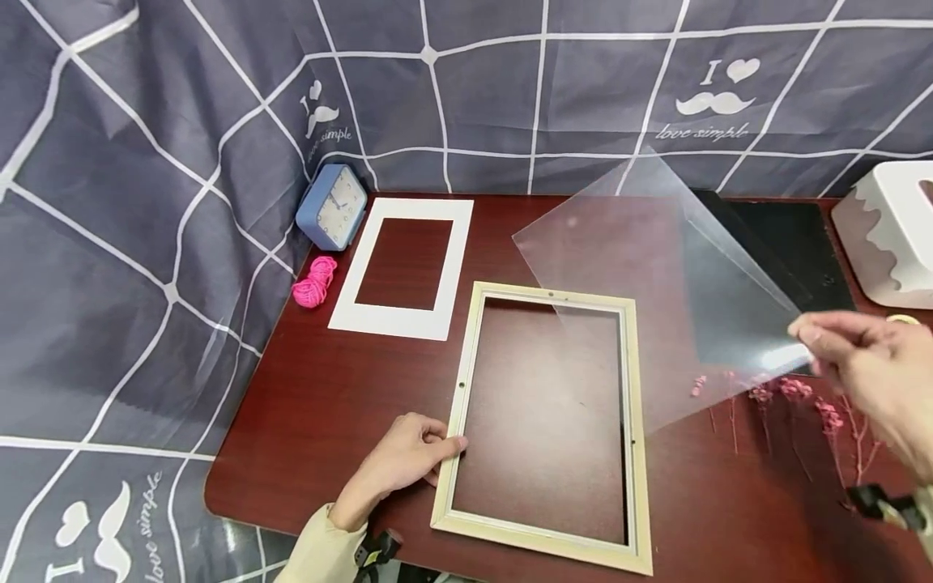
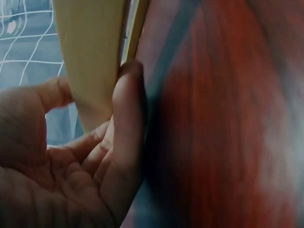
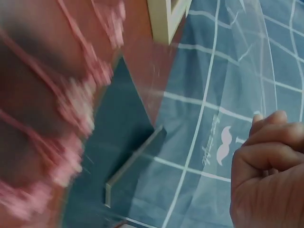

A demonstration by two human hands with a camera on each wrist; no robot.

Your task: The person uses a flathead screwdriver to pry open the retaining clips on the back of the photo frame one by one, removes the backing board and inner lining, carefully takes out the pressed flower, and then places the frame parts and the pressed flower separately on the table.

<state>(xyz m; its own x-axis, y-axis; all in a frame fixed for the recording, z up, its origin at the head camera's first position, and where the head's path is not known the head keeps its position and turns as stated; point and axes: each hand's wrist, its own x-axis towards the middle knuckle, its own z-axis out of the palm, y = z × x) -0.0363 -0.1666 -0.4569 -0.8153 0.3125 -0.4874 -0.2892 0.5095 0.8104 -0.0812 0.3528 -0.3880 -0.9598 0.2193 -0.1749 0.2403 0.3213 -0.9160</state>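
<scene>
My left hand (image 1: 408, 453) grips the left side of a pale wooden picture frame (image 1: 643, 486), thumb on top and fingers beneath. In the left wrist view the fingers (image 2: 128, 109) curl round the frame's edge (image 2: 92, 52). At the right, my right hand (image 1: 875, 364) pinches one corner of a clear plastic sheet (image 1: 612, 235) between thumb and fingers. The sheet hangs tilted in the air and overlaps the frame's top right corner in the head view. In the right wrist view the curled hand (image 3: 270, 171) holds the sheet's edge (image 3: 266, 57).
A white mat board (image 1: 394, 321) lies at the back left, near pink twine (image 1: 315, 282) and a blue clock (image 1: 332, 207). A black backing board (image 1: 794, 235) lies behind the sheet. Pink dried flowers (image 1: 829, 414) lie at the right, below a white box (image 1: 885, 235).
</scene>
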